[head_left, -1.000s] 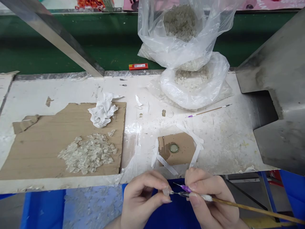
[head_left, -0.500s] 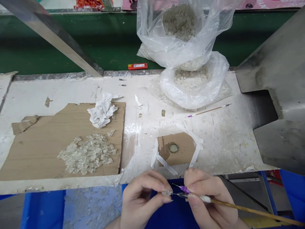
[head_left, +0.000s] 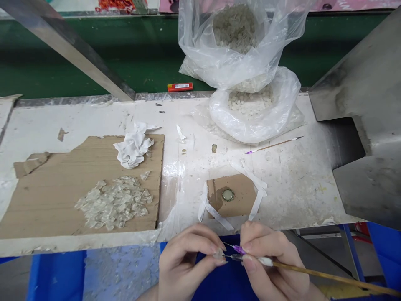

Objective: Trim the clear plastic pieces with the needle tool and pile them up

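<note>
Clear flakes [head_left: 114, 202] lay heaped on cardboard [head_left: 46, 200], a plastic bag [head_left: 238, 37] of pale pieces stood full; the left hand [head_left: 188, 259] pinched one flake [head_left: 218, 253], the right hand [head_left: 272, 259] gripped a purple-hubbed needle tool [head_left: 313, 271].

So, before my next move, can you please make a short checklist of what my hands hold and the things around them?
The left hand pinches the translucent flake: ok.
The right hand grips the wooden-handled needle tool: ok.
Needle tip touches the flake: cannot tell, too small.
The round metal bezel lies on the taped cardboard patch: ok.
The flake pile lies on the large cardboard sheet: ok.
The second needle tool lies apart from the hands: ok.
</note>
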Motion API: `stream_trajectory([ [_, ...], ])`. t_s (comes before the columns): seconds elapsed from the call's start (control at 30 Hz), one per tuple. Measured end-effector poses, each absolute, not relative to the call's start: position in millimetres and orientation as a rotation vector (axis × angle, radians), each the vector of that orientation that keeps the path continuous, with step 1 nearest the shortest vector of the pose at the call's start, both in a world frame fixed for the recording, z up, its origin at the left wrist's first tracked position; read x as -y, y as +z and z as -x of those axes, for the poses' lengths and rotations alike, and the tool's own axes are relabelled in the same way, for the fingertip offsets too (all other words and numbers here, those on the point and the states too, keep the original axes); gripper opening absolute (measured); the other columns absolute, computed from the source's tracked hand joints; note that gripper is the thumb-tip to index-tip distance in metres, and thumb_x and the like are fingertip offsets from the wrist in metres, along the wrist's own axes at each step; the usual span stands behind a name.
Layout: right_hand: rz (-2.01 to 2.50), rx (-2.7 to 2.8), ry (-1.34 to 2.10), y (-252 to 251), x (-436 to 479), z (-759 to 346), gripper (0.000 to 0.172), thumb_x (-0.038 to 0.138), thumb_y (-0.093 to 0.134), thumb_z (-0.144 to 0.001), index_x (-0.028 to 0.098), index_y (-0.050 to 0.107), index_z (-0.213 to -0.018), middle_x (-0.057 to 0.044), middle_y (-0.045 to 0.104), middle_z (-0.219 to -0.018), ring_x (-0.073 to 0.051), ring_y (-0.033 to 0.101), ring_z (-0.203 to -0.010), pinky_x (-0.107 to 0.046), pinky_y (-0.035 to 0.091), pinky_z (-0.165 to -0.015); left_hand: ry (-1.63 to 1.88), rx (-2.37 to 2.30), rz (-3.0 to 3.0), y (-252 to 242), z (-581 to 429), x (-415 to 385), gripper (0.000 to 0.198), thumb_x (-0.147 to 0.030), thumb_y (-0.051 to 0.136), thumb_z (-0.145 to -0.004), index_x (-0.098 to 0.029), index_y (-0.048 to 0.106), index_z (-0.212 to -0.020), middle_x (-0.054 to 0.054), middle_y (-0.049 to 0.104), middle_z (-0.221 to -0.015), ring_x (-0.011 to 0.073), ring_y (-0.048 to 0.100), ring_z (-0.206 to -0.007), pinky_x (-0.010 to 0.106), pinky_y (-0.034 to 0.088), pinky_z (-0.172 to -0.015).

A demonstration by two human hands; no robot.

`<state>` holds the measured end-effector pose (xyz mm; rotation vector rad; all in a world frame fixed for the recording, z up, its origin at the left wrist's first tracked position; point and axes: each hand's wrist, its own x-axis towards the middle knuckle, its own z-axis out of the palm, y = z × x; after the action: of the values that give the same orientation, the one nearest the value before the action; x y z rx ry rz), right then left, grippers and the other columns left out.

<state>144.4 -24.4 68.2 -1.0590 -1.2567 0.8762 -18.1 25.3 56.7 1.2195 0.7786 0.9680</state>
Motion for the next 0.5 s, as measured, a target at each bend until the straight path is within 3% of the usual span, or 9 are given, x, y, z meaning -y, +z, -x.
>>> stream_trajectory([
  [0.17,1.092,1.183,0.851,67.9,27.0,-143.7,0.036,-0.002,0.053,-0.084,0.024,0.059,-0.108,0.001,0.055,-0.070,-0.014,0.052,-0.054,-0.026,0.048,-0.050,1.012,-0.723,-1.365,55.4,19.0,-27.1,0.019,-0.001,0.080,-0.079,-0.019,0.075,-0.086,0.001,0.079,-0.076,0.0144,0.076,-0.064,0.018,0.063,-0.061],
  [0.5,1.246,1.246,0.613,61.1,30.8,-144.7,0.015,0.013,0.057,-0.097,0.024,0.062,-0.106,0.002,0.060,-0.064,-0.014,0.055,-0.050,-0.024,0.050,-0.046,0.981,-0.755,-1.396,54.1,23.5,-25.5,0.011,-0.012,0.079,-0.086,-0.021,0.076,-0.092,0.001,0.079,-0.075,0.0136,0.075,-0.064,0.016,0.061,-0.060],
])
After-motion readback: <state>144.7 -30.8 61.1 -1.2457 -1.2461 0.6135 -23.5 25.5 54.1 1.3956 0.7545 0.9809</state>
